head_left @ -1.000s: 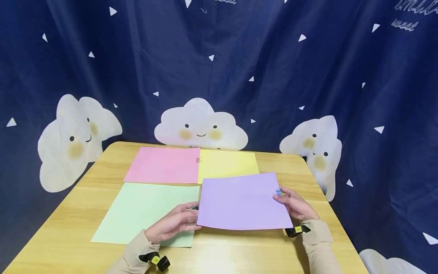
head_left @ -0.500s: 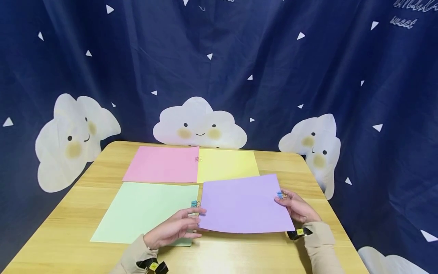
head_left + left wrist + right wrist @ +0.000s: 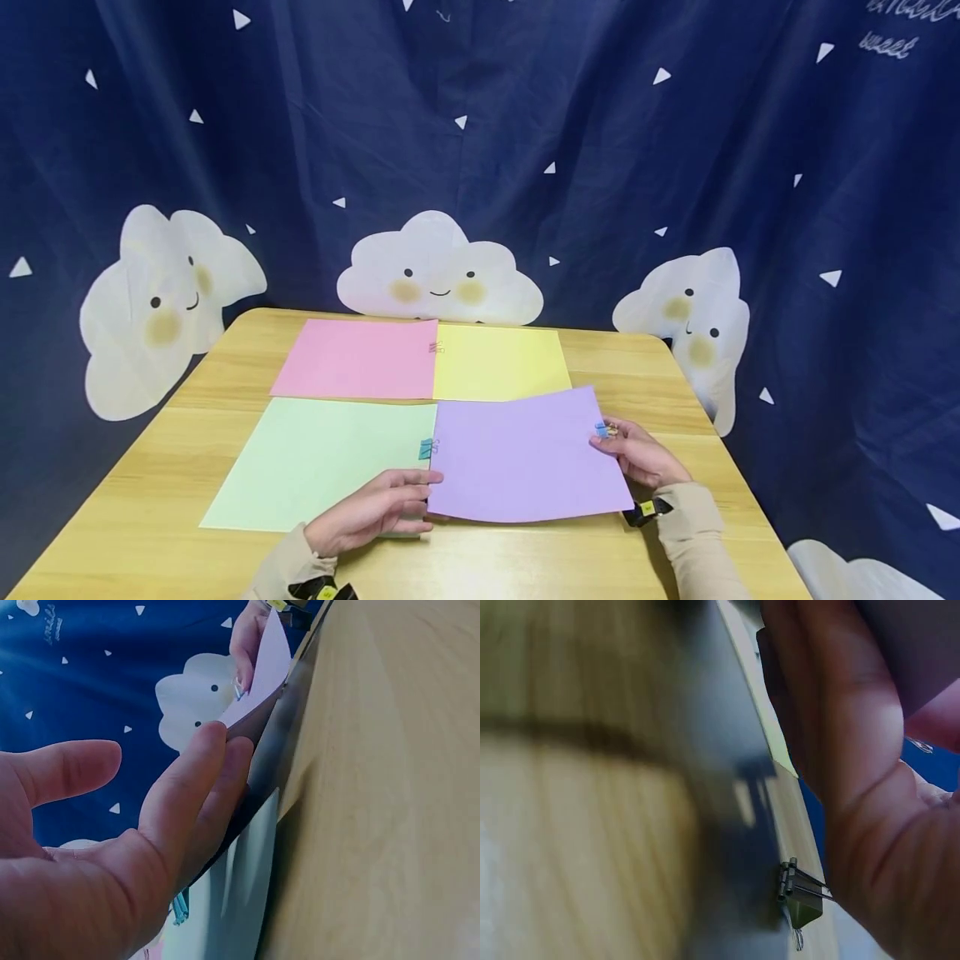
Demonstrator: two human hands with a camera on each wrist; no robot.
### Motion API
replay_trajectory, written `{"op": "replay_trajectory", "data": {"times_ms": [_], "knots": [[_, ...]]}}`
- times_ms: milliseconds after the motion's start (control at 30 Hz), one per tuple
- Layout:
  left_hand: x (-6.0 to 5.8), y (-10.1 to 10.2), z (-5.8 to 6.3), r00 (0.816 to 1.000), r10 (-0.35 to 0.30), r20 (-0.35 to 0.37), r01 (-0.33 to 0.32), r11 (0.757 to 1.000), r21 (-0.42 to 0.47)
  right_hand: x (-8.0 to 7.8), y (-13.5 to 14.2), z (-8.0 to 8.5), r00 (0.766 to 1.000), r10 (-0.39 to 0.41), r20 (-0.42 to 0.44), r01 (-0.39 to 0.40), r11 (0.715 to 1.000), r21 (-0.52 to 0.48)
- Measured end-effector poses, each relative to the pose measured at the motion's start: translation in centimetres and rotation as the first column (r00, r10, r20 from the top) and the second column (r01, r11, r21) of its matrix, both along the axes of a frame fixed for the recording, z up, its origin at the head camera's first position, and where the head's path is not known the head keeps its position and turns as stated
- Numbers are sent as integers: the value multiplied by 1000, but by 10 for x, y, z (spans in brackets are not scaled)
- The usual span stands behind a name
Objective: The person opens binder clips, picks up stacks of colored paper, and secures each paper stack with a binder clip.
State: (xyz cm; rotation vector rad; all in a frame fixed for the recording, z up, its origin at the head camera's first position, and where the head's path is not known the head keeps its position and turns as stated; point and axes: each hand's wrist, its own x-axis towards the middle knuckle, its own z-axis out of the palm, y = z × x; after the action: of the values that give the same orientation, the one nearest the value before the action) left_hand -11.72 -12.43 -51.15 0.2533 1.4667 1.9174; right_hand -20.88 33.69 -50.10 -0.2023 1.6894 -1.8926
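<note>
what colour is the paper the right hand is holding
The paper is light purple, best seen in the head view.

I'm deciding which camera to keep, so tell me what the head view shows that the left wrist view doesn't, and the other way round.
Only the head view shows the yellow sheet and the small clip at the pink sheet's right edge.

Only the left wrist view shows the shaded underside of the purple sheet.

Both show the green sheet with its teal clip, the left hand at the purple sheet's left edge, the right hand holding that sheet, the wooden table and the blue curtain.
</note>
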Motion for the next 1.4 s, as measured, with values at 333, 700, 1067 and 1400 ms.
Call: {"op": "replay_trajectory", "data": {"times_ms": [333,700,1067,1400], "knots": [[4,-4,-5,1000,-9,26,9,1000,16,3,-8,1,998,-40,-55,49,984,170],[6,-8,-5,1000,0,25,-1,1000,30,7,-11,11,988,-108,-112,140,930,341],[6,-7,-5,999,-9,37,7,999,47,8,-5,17,985,-99,-142,149,905,398],[9,-22,-1,998,-46,45,41,994,103,11,-2,25,982,-124,-141,172,892,417]]}}
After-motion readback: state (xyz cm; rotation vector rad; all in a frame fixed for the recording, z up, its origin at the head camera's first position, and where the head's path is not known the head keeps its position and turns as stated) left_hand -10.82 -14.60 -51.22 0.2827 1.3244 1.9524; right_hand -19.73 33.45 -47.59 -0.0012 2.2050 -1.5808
